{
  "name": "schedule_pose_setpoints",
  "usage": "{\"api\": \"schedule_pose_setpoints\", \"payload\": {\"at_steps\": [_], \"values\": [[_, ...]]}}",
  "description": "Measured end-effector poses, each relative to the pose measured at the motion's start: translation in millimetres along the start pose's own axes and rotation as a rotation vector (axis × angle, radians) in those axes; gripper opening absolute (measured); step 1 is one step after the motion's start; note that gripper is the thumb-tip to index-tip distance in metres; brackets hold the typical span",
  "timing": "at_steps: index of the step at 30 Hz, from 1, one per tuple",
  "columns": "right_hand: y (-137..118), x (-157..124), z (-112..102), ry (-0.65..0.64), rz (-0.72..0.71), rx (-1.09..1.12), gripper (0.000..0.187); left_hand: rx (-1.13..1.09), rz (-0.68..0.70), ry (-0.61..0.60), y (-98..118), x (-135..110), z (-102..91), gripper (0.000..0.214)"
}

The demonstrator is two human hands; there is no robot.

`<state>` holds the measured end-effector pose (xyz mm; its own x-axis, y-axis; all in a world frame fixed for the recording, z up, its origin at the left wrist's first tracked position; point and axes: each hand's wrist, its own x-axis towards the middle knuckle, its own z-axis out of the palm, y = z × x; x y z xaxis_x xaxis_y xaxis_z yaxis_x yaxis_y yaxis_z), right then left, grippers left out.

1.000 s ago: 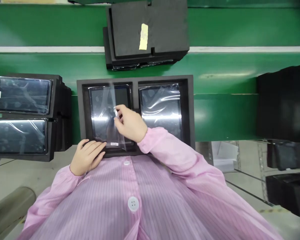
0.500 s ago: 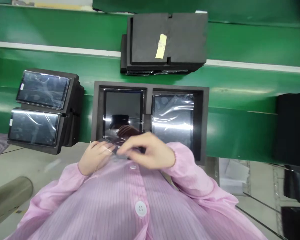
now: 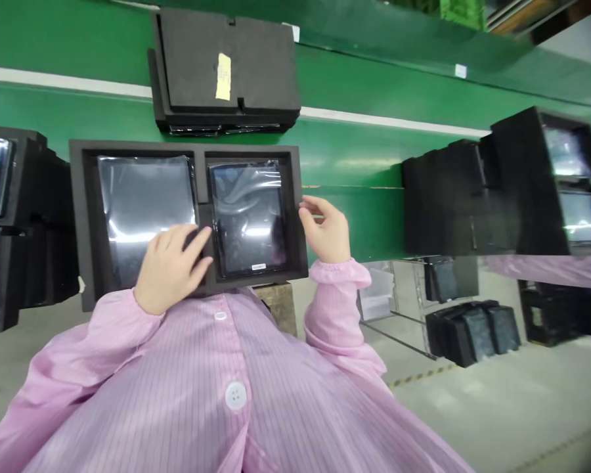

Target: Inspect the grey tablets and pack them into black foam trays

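In front of me lies a black foam tray [image 3: 203,184] with two compartments. A screen panel under clear film [image 3: 145,197] fills much of the left one. The right compartment holds another film-covered screen panel [image 3: 249,210] with a small white label at its lower edge. My left hand [image 3: 170,269] lies over the lower part of the left panel, fingers spread, its thumb reaching toward the divider. At the tray's right rim, my right hand [image 3: 328,230] has its thumb and fingers curled against the edge.
Behind the tray stands a foam stack [image 3: 266,66] bearing a yellow paper note. More foam trays with screens [image 3: 24,197] are at the left. Dark foam stacks [image 3: 443,197] stand on the green bench [image 3: 354,157] at the right, near another person's pink sleeve [image 3: 546,269].
My hands have moved apart from the tray's front edge, where clear film showed between them. My right hand went to the right rim, my left onto the left panel. The view swung right.
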<state>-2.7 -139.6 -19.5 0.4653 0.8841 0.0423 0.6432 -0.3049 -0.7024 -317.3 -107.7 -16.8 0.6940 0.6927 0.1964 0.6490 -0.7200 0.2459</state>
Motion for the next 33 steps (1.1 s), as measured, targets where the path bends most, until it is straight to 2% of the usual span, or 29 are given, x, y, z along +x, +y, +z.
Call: {"api": "schedule_pose_setpoints", "payload": {"at_steps": [3,5,9,12,14,17,20,23,27,33], "values": [[19.8,-15.0,-0.7,-0.039,0.013,0.076,0.032,-0.037,0.217,-0.102,34.7,21.1,10.1,0.040],[28.5,-21.8,-2.6,-0.049,0.012,0.144,0.033,-0.043,0.294,-0.198,49.4,34.6,19.6,0.040],[37.8,-24.7,-10.5,-0.098,-0.035,0.196,0.032,-0.029,0.250,-0.351,59.3,50.9,29.8,0.054],[35.5,-10.0,-11.7,-0.126,-0.160,0.072,0.031,-0.022,0.240,-0.390,59.8,51.1,28.7,0.055],[28.2,10.8,-5.6,-0.122,-0.274,-0.070,0.031,-0.047,0.291,-0.375,57.9,49.5,27.7,0.053],[12.3,53.3,14.3,-0.145,-0.395,-0.281,0.032,-0.061,0.339,-0.333,51.4,49.1,28.3,0.055],[-0.6,95.0,36.6,-0.178,-0.437,-0.402,0.029,-0.061,0.289,-0.309,46.0,45.5,31.1,0.052],[-5.7,121.2,46.4,-0.203,-0.492,-0.460,0.028,-0.092,0.188,-0.246,49.5,30.5,33.3,0.035],[-5.4,128.4,41.7,-0.270,-0.532,-0.506,0.029,-0.070,0.077,-0.111,67.7,0.3,32.4,0.024],[0.8,123.6,41.8,-0.188,-0.632,-0.387,0.024,-0.002,0.030,0.080,83.0,-24.8,31.7,0.019]]}}
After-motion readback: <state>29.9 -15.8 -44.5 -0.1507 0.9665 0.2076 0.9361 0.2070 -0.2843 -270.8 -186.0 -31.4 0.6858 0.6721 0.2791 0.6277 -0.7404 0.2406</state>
